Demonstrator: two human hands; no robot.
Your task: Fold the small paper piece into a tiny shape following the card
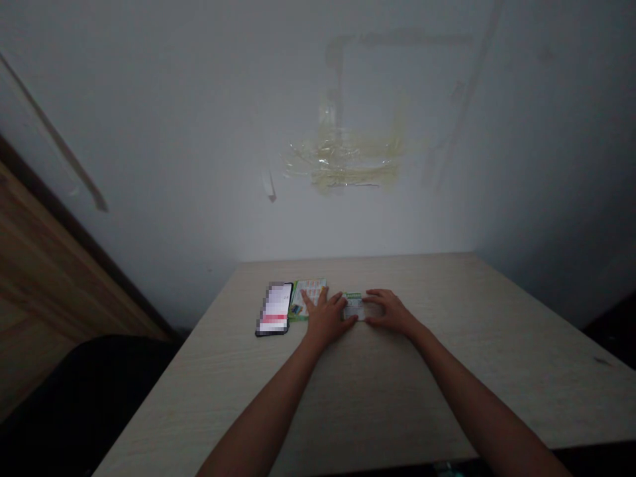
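Note:
A small printed card or leaflet [354,307], pale with a green band along its far edge, lies on the tabletop between my two hands. My left hand [326,319] is at its left side, thumb at the near edge and a finger at the far edge, with its other fingers spread toward a larger printed leaflet [299,299]. At the right side, my right hand [391,311] curves round the card, with thumb near and fingers far. Part of the card is hidden by the fingers.
Left of the leaflet lies a phone [275,308] with a lit, blurred screen. The pale wooden table [427,397] meets a grey wall [199,132] bearing peeling clear tape [348,159]. A dark object [99,391] stands beside the table's left edge.

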